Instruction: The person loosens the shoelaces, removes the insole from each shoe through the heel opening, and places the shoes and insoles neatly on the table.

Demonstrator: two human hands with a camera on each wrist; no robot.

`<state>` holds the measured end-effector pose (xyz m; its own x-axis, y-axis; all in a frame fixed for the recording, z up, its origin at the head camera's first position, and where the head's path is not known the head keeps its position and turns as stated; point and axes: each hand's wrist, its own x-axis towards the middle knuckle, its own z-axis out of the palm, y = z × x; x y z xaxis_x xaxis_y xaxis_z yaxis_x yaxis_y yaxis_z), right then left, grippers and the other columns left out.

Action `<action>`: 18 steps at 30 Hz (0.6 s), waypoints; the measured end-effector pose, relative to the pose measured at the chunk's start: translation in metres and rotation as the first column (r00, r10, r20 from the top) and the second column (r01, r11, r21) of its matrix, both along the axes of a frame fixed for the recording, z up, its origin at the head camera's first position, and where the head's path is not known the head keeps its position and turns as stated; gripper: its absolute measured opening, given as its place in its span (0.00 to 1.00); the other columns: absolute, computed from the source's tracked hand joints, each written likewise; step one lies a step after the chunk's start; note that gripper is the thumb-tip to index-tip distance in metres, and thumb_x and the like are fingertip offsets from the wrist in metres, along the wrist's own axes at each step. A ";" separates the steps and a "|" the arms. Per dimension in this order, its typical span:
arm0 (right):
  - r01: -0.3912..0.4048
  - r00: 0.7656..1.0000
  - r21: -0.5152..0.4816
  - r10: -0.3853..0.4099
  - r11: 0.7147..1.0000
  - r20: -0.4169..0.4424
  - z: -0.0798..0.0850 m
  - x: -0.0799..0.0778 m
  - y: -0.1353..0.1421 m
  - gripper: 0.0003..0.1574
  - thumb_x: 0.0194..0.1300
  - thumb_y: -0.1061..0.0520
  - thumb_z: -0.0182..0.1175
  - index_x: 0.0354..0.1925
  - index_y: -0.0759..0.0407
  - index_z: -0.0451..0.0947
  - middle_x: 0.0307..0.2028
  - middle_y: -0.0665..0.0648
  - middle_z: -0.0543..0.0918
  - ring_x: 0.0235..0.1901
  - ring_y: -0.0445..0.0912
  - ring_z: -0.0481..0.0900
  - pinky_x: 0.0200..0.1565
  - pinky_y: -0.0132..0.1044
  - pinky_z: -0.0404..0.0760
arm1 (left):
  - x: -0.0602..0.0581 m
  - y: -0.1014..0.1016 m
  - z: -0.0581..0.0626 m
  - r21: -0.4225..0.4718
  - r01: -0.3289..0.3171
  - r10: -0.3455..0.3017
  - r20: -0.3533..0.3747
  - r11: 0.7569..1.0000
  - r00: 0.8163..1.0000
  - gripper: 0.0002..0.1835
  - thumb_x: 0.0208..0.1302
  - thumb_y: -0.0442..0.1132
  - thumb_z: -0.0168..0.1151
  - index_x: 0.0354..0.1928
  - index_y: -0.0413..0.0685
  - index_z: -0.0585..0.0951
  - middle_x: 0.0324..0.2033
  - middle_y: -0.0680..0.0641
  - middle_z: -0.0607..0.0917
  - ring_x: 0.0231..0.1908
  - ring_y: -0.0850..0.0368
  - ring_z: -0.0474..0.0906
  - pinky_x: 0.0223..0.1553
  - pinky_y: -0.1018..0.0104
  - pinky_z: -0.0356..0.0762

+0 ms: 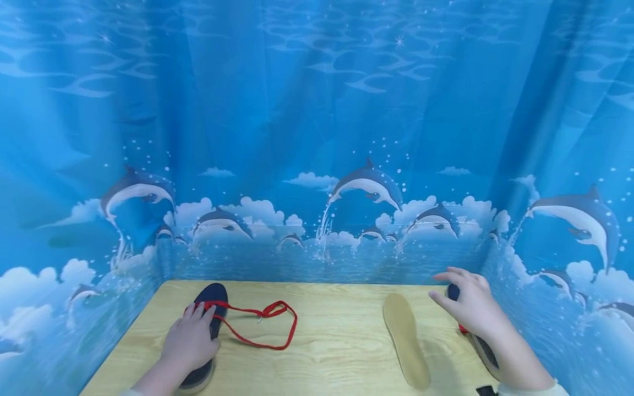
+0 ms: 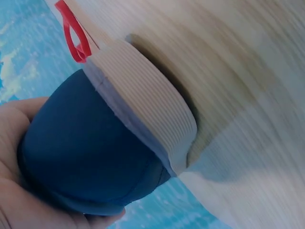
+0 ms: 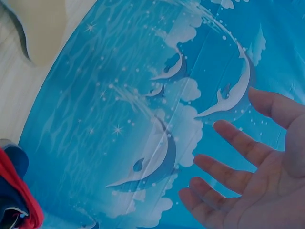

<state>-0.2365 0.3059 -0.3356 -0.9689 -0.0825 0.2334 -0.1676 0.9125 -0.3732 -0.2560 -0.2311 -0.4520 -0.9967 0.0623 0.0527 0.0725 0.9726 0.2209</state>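
At the table's left side lies a dark blue shoe (image 1: 215,294) with a pale ribbed sole. My left hand (image 1: 190,340) lies over it, and in the left wrist view thumb and fingers curve round its dark blue upper (image 2: 90,148). A red shoelace (image 1: 292,330) trails from this shoe in a loop to the right. Over at the right, my right hand (image 1: 468,302) is raised above a second dark shoe (image 1: 487,352), partly hiding it. The right wrist view shows that hand's fingers (image 3: 233,176) spread, holding nothing.
A tan insole (image 1: 406,341) lies flat on the light wooden table (image 1: 337,352), left of the second shoe. A small black object (image 1: 486,390) shows at the bottom edge near the right wrist. A blue dolphin-print curtain (image 1: 317,137) encloses the back and sides.
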 end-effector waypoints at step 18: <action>0.038 0.999 -0.002 -0.038 0.999 0.003 -0.001 -0.017 0.041 0.41 0.68 0.35 0.61 0.61 0.67 0.75 0.66 0.80 0.63 0.61 0.81 0.52 0.53 0.77 0.57 | -0.016 -0.065 -0.001 -0.035 0.015 -0.013 0.052 0.999 0.999 0.39 0.57 0.46 0.66 0.65 0.26 0.71 0.63 0.18 0.66 0.65 0.17 0.54 0.59 0.28 0.64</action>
<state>-0.2532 0.3474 -0.3370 -0.9719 -0.0447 0.2310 -0.1315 0.9174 -0.3757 -0.2720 -0.2959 -0.4533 -0.9970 0.0768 -0.0014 0.0752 0.9788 0.1906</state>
